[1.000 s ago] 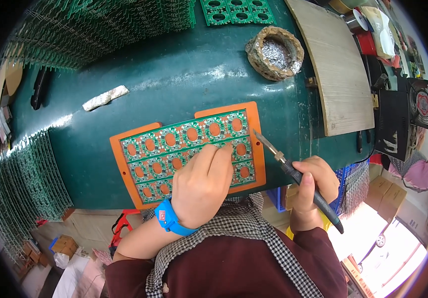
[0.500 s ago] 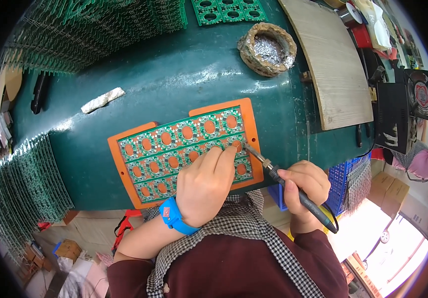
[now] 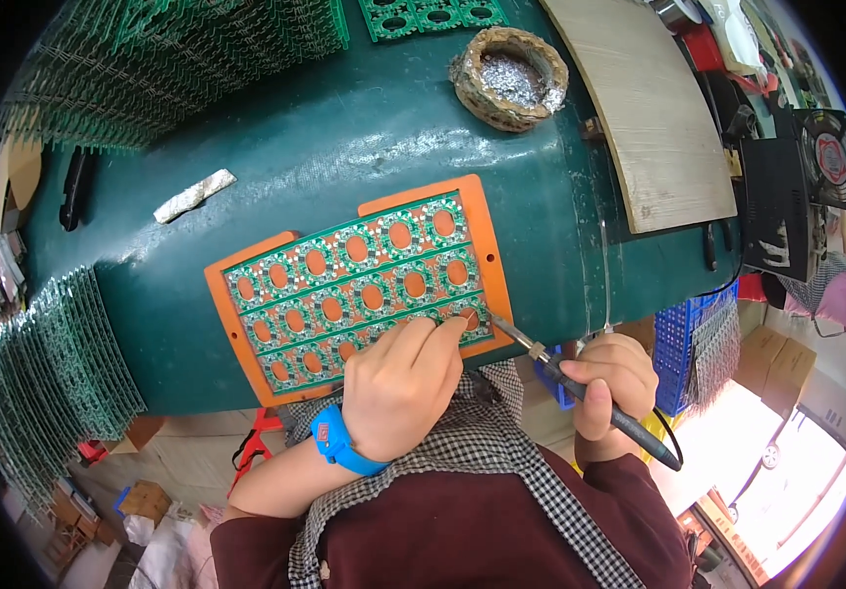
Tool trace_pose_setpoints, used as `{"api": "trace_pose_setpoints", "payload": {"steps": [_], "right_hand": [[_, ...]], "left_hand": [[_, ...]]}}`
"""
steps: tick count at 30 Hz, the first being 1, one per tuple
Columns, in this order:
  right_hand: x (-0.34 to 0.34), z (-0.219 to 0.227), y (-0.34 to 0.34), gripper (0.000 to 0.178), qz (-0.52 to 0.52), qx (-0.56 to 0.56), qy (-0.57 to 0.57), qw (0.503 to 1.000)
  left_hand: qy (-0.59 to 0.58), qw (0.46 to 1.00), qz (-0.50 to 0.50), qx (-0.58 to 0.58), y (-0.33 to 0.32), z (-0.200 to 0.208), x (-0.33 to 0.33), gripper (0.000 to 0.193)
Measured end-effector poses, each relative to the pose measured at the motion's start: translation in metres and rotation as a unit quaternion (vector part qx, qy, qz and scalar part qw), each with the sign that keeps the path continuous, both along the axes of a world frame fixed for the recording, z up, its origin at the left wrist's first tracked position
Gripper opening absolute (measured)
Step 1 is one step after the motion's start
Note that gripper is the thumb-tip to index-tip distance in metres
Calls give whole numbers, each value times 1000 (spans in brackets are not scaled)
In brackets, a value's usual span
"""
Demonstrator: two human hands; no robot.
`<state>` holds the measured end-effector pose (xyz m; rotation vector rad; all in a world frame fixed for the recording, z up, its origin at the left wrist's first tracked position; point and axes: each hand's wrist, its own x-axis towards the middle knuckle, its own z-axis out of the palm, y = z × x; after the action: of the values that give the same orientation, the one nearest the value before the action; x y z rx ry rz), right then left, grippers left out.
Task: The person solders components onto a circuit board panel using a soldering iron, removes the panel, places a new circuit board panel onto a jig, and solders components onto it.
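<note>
A panel of green circuit boards (image 3: 354,276) with several round openings lies in an orange frame (image 3: 479,221) on the table. My right hand (image 3: 614,383) is closed around a soldering iron (image 3: 644,437); its tip is at the panel's lower right, beside the last round opening of the bottom row. My left hand (image 3: 403,378) rests over the bottom row and hides part of it. Its fingertips come together close to the iron's tip, and whatever they pinch is too small to make out. A blue band (image 3: 339,442) circles my left wrist.
Beyond the frame stands a rough round pot (image 3: 511,80) with silvery bits inside. A wooden board (image 3: 654,128) lies at the right, near a black fan unit (image 3: 830,172). Stacked green boards (image 3: 59,353) stand at left, more at far left. A white roll (image 3: 195,195) lies between.
The iron's tip and my left fingertips have moved from the right end of the middle row to that of the bottom row. The whole view has shifted slightly.
</note>
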<state>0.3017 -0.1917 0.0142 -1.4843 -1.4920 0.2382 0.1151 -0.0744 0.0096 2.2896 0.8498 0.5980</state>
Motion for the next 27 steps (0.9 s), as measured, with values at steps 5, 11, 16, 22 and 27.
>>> {"api": "trace_pose_setpoints", "payload": {"steps": [5,11,16,22,27], "right_hand": [[-4,-4,2,13,7,3,8,1000],[-7,-3,0,12,9,-3,-10,1000],[-10,-4,-5,12,-7,-3,-11,1000],[-12,-8,-14,16,-41,12,35,999],[-21,-5,-4,16,-1,-16,15,1000]], "left_hand": [[4,1000,-14,-3,-2,-3,-1,21],[20,1000,-11,-6,-3,-5,-2,24],[61,997,-37,10,0,0,-4,25],[20,1000,13,3,-3,4,-13,18],[13,1000,12,0,-5,-5,-14,15]]}}
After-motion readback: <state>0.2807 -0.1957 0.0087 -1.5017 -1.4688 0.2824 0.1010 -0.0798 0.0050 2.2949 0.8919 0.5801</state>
